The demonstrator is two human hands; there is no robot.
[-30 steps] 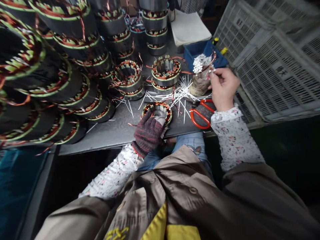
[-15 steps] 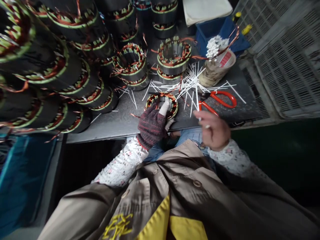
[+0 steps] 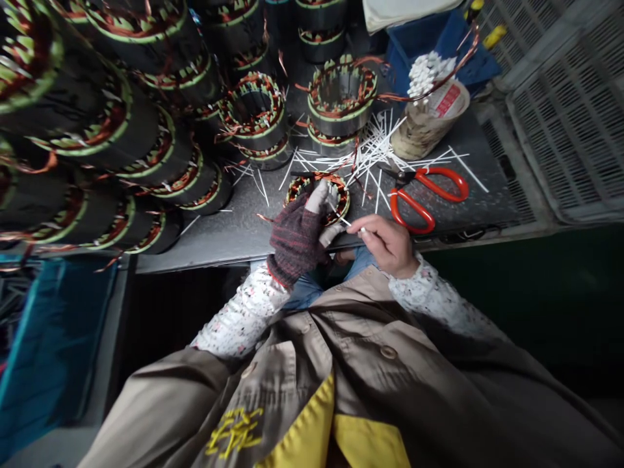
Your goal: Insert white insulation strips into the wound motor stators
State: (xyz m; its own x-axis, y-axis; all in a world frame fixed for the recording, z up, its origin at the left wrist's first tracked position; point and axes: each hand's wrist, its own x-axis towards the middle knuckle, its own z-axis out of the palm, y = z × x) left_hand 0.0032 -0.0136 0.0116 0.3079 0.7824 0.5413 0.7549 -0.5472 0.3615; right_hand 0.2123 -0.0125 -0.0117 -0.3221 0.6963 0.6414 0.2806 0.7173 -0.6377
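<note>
copper-wound steel stator with green insulation rings (image 3: 342, 203) is lying on its end on a dark metal workbench (image 3: 219, 240), near the bench's front edge. left hand in a dark red-and-black knit glove (image 3: 296, 239) is resting on the stator's near rim, with its fingers spread apart: one pale-tipped finger (image 3: 318, 196) is lying over the windings and another (image 3: 332, 234) is pressing at the rim's edge. bare right hand (image 3: 385, 244) is hovering just beside the stator, with thumb and forefinger (image 3: 359, 225) pinched together on a thin white insulating sleeve (image 3: 344, 221), whose far end is reaching over the stator's windings.

loose white sleeves (image 3: 375, 151) are lying scattered behind the stator, between two upright wound stators (image 3: 341, 97) and a pair of red-handled steel scissors (image 3: 441, 175). a wrapped cup (image 3: 419, 133) is holding a bundle of white sleeves (image 3: 427, 74) in front of a blue plastic bin (image 3: 480, 57). rows of wound stators (image 3: 92, 117) are crowding the bench's left side, and a grey plastic crate (image 3: 565, 110) is standing at the right.
</note>
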